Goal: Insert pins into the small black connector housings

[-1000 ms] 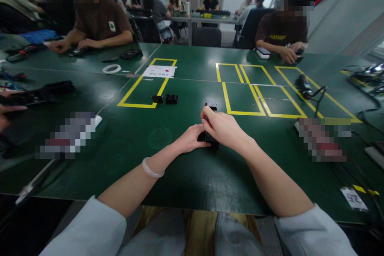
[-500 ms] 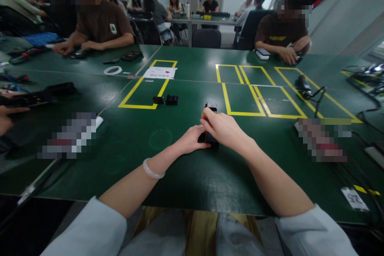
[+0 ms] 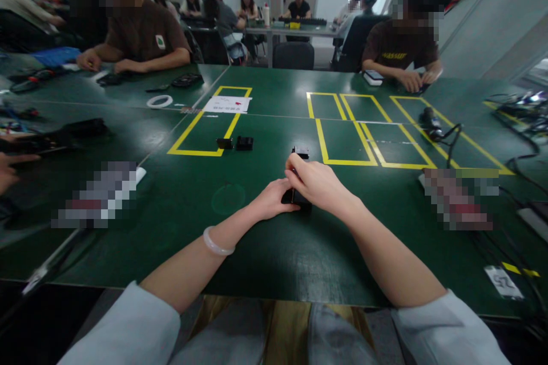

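On the green table (image 3: pixel 265 251) in front of me stands a black boxy part (image 3: pixel 301 200), mostly covered by my hands. My left hand (image 3: pixel 274 199) is closed around its left side, thumb low against it. Over its top, my right hand (image 3: pixel 315 181) has its fingers pinched together; whatever they grip is hidden. Just beyond my right fingers lies a small black part with a silvery top (image 3: pixel 301 151). Farther left are a thin black piece (image 3: pixel 225 143) and a small black block (image 3: pixel 245 143), side by side and apart from my hands.
Yellow tape outlines (image 3: pixel 347 162) mark the table, with a white paper sheet (image 3: pixel 228 104) at one. A tape roll (image 3: pixel 160 101) lies at the back left. A black device with a cable (image 3: pixel 431 123) is on the right. Co-workers sit across, and another person's hand (image 3: pixel 17 165) shows at left.
My hands and the black part keep nearly the same pose. The view has shifted slightly. Across the table, the co-workers' hands have moved a little.
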Motion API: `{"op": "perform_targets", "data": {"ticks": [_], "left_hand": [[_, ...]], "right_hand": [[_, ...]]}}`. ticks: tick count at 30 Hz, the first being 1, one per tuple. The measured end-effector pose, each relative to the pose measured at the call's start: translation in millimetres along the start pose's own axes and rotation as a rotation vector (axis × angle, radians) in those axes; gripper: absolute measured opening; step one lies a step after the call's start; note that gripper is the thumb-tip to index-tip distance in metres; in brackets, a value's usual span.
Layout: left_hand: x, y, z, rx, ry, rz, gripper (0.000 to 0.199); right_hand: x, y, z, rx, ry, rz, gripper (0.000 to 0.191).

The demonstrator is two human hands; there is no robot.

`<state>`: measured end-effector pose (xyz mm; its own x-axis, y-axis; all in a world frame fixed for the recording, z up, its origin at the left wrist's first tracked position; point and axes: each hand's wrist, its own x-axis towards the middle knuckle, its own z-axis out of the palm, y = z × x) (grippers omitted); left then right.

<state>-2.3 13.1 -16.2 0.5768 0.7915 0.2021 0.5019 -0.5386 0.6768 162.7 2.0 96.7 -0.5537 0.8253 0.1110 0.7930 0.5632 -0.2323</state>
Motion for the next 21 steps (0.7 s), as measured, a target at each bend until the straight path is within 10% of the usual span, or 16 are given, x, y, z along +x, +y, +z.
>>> {"op": "perform_targets", "data": {"ticks": [21], "left_hand": [[0.0,-1.6,1.0,-0.02,0.009,-0.004,0.05]], "right_hand": [[-4.2,0.9,-4.1,0.001,-0.005,-0.042,0.019]]}}
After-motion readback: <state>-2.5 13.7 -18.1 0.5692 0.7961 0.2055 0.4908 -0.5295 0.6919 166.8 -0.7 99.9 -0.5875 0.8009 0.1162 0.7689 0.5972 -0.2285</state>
